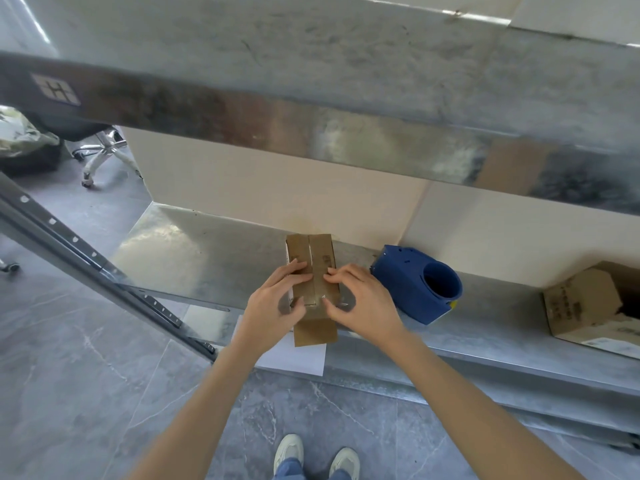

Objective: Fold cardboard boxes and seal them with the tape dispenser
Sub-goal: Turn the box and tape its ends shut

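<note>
A small brown cardboard box [313, 258] lies on the metal shelf [194, 261], its two top flaps closed with a strip of clear tape running along the seam. My left hand [277, 303] rests on the box's left side, fingers laid over the flap and thumb at the near end. My right hand [360, 299] presses its fingertips on the tape at the seam, thumb at the near edge. The blue tape dispenser [420, 284] lies on the shelf just right of my right hand, untouched.
Another cardboard box [585, 306] sits at the shelf's far right. A white sheet [294, 358] hangs over the shelf's front edge under the box. An upper shelf beam [311, 129] crosses overhead. A slanted metal rail [90, 268] stands left; an office chair base [104, 157] is on the floor.
</note>
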`<state>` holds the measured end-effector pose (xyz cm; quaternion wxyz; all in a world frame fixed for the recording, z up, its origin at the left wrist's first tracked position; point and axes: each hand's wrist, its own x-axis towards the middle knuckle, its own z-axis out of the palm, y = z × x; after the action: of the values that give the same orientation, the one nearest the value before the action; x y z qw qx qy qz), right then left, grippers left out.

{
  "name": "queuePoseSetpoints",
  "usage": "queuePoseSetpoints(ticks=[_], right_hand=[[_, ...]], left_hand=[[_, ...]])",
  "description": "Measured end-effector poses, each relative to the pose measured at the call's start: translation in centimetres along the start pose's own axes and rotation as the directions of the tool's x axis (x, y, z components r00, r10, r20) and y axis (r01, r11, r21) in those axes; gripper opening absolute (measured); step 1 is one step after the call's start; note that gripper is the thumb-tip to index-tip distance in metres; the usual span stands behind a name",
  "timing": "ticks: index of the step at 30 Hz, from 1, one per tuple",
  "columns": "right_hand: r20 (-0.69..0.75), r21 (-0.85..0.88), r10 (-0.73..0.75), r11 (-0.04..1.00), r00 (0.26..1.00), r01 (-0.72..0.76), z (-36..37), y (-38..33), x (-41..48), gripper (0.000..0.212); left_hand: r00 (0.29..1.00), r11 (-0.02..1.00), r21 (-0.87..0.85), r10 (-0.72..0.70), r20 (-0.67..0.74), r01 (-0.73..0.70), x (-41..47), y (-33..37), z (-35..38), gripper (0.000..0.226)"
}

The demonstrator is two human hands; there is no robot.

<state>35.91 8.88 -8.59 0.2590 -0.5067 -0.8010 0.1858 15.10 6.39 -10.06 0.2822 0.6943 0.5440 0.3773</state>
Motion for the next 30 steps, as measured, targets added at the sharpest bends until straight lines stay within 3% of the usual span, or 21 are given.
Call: queuePoseSetpoints(ticks=[4,10,17,24,30], right_hand=[[-0.045,0.040,0.029,0.999,0.999,-0.028,0.4,-0.4,0.2,0.039],[0.015,0.075,0.018,0.997,1.000,-0.020,-0.3,0.1,-0.1,0.036],[-0.013,0.065,0.019,0.998,1.000,-0.018,-0.1,0.2,0.0,0.033],[0.236,-0.008,-0.006,1.000,0.972,0.009,-2.1,1.1,0.0,0.052],[0.107,-0.008,-0.040,0.999,0.993,0.041,-1.0,1.1,0.3,0.038]], left_hand=[[0.996,0.999,0.030,0.029,-0.084,-0.027,0.2,0.1,0.5,0.037],[0.999,0.999,-0.032,-0.020,0.047,0.022,0.6,-0.1,-0.9,0.044],[0.999,0.999,-0.015,-0.039,-0.002,0.039,0.7,0.3,-0.4,0.046],[0.989,0.998,-0.002,-0.061,0.135,0.062,0.9,0.4,-1.5,0.052],[0.991,0.995,-0.040,-0.083,0.109,0.088,0.8,0.6,-1.2,0.052]])
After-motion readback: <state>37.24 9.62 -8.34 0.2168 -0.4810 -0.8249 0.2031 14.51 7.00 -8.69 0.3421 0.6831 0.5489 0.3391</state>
